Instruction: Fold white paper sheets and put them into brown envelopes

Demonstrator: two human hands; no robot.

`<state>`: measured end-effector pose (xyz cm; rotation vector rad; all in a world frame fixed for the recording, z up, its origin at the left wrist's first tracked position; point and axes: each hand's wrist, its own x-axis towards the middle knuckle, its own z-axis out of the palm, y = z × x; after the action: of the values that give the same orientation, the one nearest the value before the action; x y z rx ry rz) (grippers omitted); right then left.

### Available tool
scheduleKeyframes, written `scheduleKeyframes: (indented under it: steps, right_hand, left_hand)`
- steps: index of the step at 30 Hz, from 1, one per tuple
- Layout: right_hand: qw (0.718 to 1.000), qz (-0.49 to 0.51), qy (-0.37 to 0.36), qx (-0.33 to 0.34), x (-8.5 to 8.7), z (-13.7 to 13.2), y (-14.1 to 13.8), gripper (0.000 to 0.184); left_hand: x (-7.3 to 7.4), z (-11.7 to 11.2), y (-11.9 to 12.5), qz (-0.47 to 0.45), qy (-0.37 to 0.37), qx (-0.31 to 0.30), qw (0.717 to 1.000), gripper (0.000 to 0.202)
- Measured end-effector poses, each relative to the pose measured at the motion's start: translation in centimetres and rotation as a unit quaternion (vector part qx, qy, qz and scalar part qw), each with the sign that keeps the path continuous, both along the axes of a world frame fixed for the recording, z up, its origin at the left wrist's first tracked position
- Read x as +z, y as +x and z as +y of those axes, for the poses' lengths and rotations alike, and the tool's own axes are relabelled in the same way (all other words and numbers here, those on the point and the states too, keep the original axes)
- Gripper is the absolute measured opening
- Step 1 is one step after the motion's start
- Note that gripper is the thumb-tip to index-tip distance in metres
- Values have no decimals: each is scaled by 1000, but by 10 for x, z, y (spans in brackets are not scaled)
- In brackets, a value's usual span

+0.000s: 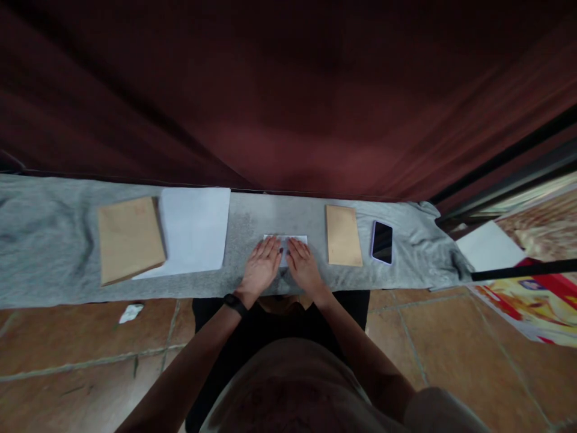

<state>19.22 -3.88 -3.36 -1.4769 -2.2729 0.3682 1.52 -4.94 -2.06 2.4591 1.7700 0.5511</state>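
A small white sheet of paper (285, 260) lies on the grey cloth in front of me, mostly covered by my hands. My left hand (262, 263) rests flat on its left part, fingers stretched out. On the right part lies my right hand (303, 264), also flat with straight fingers. The thumbs are close together near the middle of the paper. Whether the sheet is folded under the palms, I cannot tell. To the right of my right hand is a brown envelope (343, 236), lying flat.
A grey cloth (246, 210) covers the narrow surface. On the left, brown envelopes (130, 240) overlap white sheets (196, 228). A phone (382, 242) lies at right. Behind hangs a dark red curtain (279, 120). A white scrap (130, 313) is on the tiled floor (415, 325).
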Motion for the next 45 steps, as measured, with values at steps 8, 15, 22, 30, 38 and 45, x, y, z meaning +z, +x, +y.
scheduleKeyframes:
  steps: [8, 15, 22, 30, 38, 45]
  right_hand:
    - [997, -60, 5, -39, -13, -5, -10, 54]
    - [994, -55, 11, -91, -12, -7, -6, 57]
    - [993, -39, 22, -112, -15, -8, 8, 60]
    - [991, -38, 48, -116, -17, -9, 14, 60]
    - [991, -33, 44, -119, -14, -9, 13, 59]
    - [997, -42, 12, -64, -6, -4, 0, 54]
  left_hand:
    - [-18, 12, 11, 17, -50, 13, 999, 64]
    - [-25, 8, 3, 14, -38, 44, 998, 67]
    - [-28, 4, -3, 7, -22, 62, 998, 69]
    - [-27, -5, -4, -5, 0, 96, 995, 68]
    - [-19, -6, 0, 23, -48, 11, 999, 56]
    - [-19, -8, 0, 25, -42, 14, 999, 57]
